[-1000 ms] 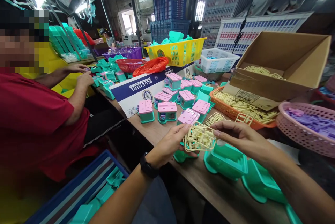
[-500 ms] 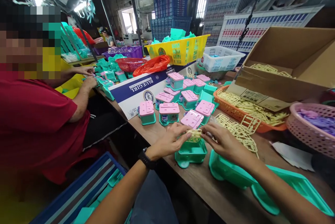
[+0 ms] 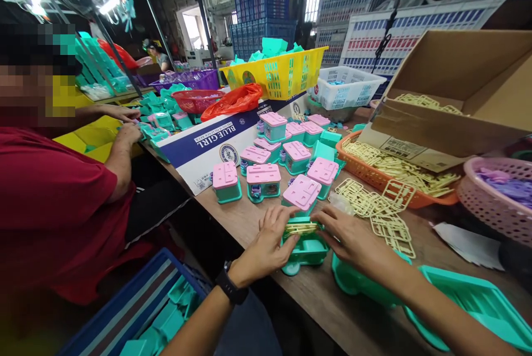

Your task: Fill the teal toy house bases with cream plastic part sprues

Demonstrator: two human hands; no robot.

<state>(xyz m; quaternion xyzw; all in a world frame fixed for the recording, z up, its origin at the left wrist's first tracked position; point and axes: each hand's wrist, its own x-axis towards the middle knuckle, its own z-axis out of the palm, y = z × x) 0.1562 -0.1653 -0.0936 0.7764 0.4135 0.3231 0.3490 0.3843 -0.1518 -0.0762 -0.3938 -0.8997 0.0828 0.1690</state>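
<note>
Yellow frames [image 3: 301, 229] gripped by our left hand [image 3: 272, 240], right hand [image 3: 344, 232]; green box [image 3: 311, 257], right tubs [image 3: 469, 292] lidless; far pink-lidded boxes [image 3: 263, 174] seem done.

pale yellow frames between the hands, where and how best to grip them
Probably by both ends of the pale yellow frames, from above: they lie crosswise at the open green box, its walls likely hindering a low approach, with the left hand at one end, the right hand at the other.

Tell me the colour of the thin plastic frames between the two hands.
The frames are pale yellow; they show best in the head view.
</note>
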